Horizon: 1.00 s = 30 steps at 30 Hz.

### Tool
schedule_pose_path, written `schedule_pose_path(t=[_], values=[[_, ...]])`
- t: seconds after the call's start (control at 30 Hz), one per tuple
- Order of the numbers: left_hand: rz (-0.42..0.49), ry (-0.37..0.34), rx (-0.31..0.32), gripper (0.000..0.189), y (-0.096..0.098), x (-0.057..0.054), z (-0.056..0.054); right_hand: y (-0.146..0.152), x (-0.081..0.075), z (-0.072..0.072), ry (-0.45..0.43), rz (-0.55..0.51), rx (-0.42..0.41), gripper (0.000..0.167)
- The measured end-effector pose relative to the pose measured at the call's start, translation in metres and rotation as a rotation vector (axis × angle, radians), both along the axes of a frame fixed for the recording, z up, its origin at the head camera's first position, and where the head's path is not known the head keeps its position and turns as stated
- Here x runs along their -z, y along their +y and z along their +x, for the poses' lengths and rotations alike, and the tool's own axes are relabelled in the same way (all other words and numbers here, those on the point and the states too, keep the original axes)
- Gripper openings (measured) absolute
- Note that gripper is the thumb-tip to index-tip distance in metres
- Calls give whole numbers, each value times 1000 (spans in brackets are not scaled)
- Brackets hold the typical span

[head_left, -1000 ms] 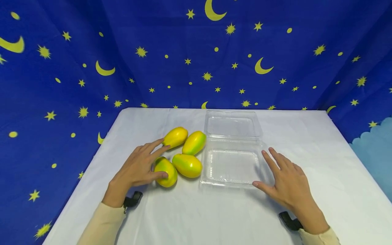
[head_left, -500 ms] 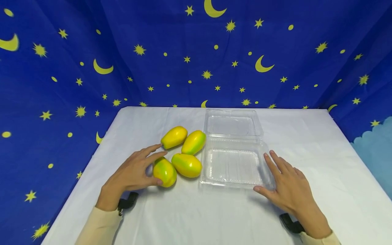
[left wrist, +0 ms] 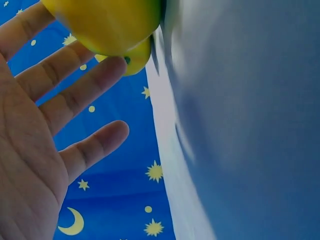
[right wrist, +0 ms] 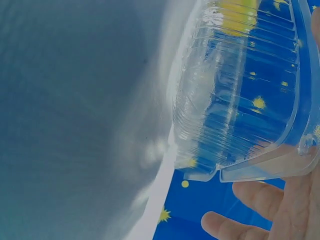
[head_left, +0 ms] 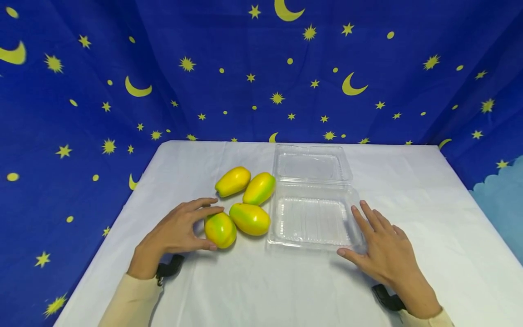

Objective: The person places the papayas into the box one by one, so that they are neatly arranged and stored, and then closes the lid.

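Observation:
My left hand (head_left: 177, 227) is at the nearest yellow-green mango (head_left: 221, 230), thumb at its near side and index finger at its top, lightly pinching it. In the left wrist view, this mango (left wrist: 112, 22) sits against the fingertips, while the little finger stands free; the thumb is hidden there. Three more mangoes lie close by: one beside it (head_left: 250, 220), one behind (head_left: 259, 188) and one farthest back (head_left: 233, 181). My right hand (head_left: 386, 247) has its fingers spread at the right side of a clear plastic clamshell container (head_left: 312, 245); contact is hard to tell.
The container lies unfolded, its lid (head_left: 312, 164) laid back toward the far table edge. A white cloth covers the table (head_left: 286, 286). Blue curtain (head_left: 229, 54) with stars and moons hangs behind and at the sides.
My left hand has come down and slightly left around the nearest mango, its index finger and thumb closing in on it. The right hand has barely moved.

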State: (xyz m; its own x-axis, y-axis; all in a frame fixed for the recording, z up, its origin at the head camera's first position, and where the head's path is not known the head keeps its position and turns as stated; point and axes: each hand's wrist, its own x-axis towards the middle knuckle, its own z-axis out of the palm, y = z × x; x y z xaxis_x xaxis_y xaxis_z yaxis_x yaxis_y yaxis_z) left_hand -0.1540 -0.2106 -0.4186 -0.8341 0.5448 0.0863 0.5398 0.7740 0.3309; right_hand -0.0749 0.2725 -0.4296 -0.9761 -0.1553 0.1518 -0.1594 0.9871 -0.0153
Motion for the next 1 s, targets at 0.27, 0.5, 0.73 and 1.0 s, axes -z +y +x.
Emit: schedule_pose_path(t=[0.27, 0.5, 0.73, 1.0], values=[[8, 6, 25, 85, 4, 0, 1, 0, 1, 1, -8, -2, -1, 112], [7, 2, 15, 83, 4, 0, 3, -1, -1, 0, -22, 2, -1, 112], [19, 15, 20, 83, 1, 2, 3, -2, -1, -3, -28, 3, -2, 112], [17, 43, 41, 84, 3, 5, 1, 1, 1, -1, -17, -13, -3, 111]])
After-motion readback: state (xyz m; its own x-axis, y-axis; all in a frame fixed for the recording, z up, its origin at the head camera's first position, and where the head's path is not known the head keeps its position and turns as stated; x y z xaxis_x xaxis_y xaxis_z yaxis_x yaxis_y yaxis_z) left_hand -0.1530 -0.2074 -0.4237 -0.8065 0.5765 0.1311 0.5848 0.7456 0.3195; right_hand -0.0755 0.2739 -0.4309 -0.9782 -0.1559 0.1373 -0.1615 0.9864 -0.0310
